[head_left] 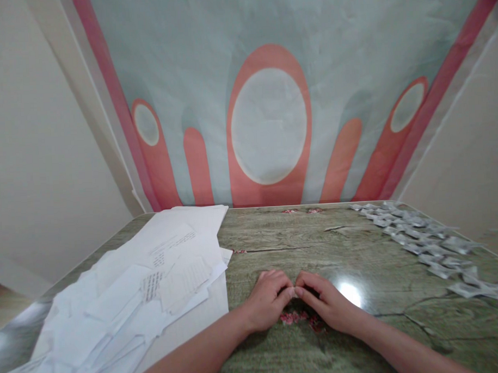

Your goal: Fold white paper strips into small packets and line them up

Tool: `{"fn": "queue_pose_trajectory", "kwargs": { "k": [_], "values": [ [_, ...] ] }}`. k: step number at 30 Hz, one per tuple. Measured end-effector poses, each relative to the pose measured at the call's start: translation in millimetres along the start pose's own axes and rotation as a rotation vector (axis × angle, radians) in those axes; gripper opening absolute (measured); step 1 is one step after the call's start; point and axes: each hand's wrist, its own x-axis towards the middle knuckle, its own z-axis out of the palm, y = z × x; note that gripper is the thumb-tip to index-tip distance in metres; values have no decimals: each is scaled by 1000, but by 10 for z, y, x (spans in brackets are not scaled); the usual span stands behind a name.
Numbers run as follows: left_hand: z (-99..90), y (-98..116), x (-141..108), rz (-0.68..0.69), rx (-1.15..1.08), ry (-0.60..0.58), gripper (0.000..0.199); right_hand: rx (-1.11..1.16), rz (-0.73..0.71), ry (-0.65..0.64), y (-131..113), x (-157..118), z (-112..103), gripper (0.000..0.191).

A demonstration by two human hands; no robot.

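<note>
My left hand (269, 300) and my right hand (327, 302) meet above the middle of the table (275, 351). Their thumbs and index fingers are pinched together, fingertips touching or nearly so. Whatever lies between them, if anything, is too small and hidden to make out. Nearest to my left hand, on its left side, lies a heap of white paper pieces (114, 305), some printed with text. Over on the right side of the table are rows of small, light grey folded pieces (439, 245), well apart from my right hand.
Larger white sheets (197, 221) lie under the loose paper and reach the table's back edge. Behind the table stands a backdrop (330, 58) with coral arches and pale ovals. Plain walls (38, 134) flank it. Light glares off the tabletop beside my right hand.
</note>
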Motion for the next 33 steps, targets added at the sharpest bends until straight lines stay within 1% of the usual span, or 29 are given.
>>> {"fn": "queue_pose_trajectory", "kwargs": {
  "k": [4,6,9,15,19,22,26,30,33],
  "values": [
    [-23,8,7,-8,22,-51,31,42,62,42,39,10,16,32],
    [-28,5,5,1,15,-61,32,49,92,54,51,14,26,33],
    [-24,-3,0,3,-16,-50,31,32,97,41,49,17,39,33],
    [-20,10,8,-2,-27,-46,32,52,109,81,61,28,76,35],
    [-40,1,33,-34,-77,-43,33,83,128,79,68,31,71,37],
    [-55,-30,47,-58,-134,-15,32,121,145,54,45,23,45,39],
    [-54,-51,50,-53,-135,-3,29,111,106,21,7,8,15,34],
    [-29,-35,41,-48,-93,8,28,38,60,39,-6,-3,4,32],
    [2,-24,24,-34,-73,38,29,2,29,54,0,-8,1,31]
  ]
}}
